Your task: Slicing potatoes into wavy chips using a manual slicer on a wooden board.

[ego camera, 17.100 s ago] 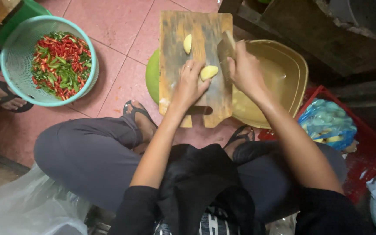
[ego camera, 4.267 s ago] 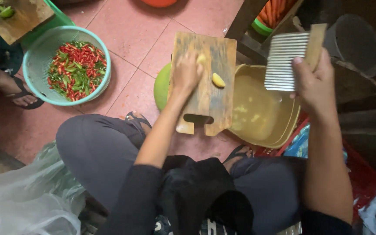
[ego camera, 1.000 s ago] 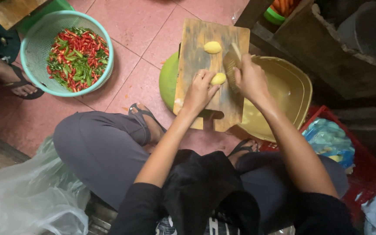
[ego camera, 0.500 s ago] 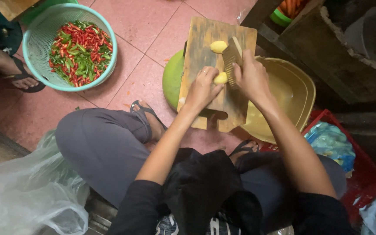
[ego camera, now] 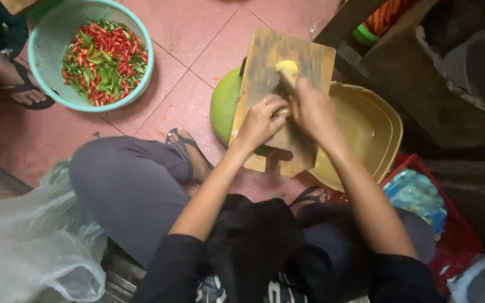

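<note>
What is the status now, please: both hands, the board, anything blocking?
Left hand pressing on wooden board. Right hand over it, grip hidden. Yellow piece at board top. Nothing blocking.

Black long-sleeved top, sleeves point(ego camera: 181, 264) pushed up above the elbows, forearms bare. White print on the top's front, partly hidden. Grey trousers point(ego camera: 124, 191). Dark strapped sandals point(ego camera: 183, 147) on both feet. Ring on a finger of the left hand point(ego camera: 260, 120).

Place: a home or backyard floor kitchen.
Signs: wooden cutting board point(ego camera: 284, 84) resting over basins on pink tiled floor point(ego camera: 197, 50); basket of chillies point(ego camera: 94, 53) sitting nearby.
</note>
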